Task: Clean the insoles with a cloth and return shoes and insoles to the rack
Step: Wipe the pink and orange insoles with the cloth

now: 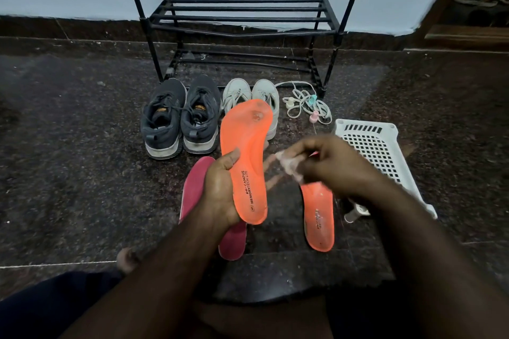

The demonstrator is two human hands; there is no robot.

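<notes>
Two grips busy | left hand holds orange insole | right hand pinches cloth | granite floor

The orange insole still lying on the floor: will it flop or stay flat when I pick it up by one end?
Probably bends a little but holds its shape: its twin, the orange insole in the left hand, gripped at the heel end, stands up without drooping. The floor insole looks thin, likely light. Its surface looks smooth, so pinch firmly.

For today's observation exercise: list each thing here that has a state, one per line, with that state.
Left hand: grips the raised orange foam insole.
Right hand: pinches a pale cloth.
Second orange insole: flat on floor.
Dark red insole: on floor.
Black metal rack: shelves bare.
Dark grey sneakers: laced, on floor.
</notes>
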